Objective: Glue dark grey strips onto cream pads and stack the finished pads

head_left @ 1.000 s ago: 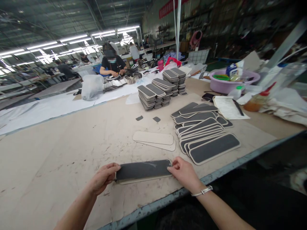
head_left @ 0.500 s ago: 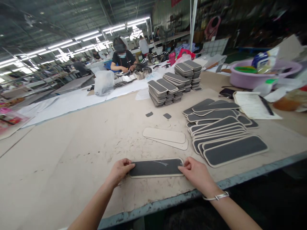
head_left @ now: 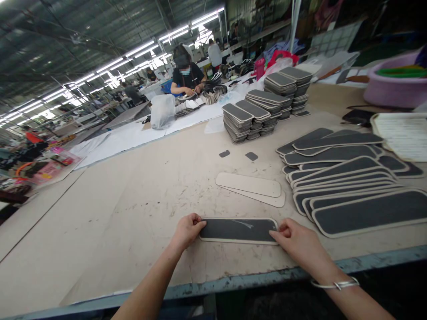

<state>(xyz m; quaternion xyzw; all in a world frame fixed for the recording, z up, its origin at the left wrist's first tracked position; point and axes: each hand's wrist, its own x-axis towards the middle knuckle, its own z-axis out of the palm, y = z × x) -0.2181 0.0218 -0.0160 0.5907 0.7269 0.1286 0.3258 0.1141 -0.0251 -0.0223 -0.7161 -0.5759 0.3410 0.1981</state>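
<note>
A long dark grey panel (head_left: 238,231) with rounded corners and a pale rim lies in front of me, with a light streak on its face. My left hand (head_left: 188,229) pinches its left end between thumb and fingers. At the opposite end, my right hand (head_left: 296,240) grips the right edge, thumb on top; a bracelet circles that wrist. Just beyond the panel are two overlapping cream strips (head_left: 248,184) of similar shape. To the right, a fanned pile of matching grey panels (head_left: 370,211) spreads over the table.
Neat stacks of smaller grey pieces (head_left: 238,113) stand farther back, near two small dark scraps (head_left: 251,156). At right are a written sheet (head_left: 402,138) and a purple basin (head_left: 383,91). A masked co-worker (head_left: 187,78) sits across the table. The table's blue-grey edge (head_left: 240,284) runs close to me.
The view has turned left, so everything appears shifted to the right. Both hands keep hold of the same panel, which shows no clear movement on the table.
</note>
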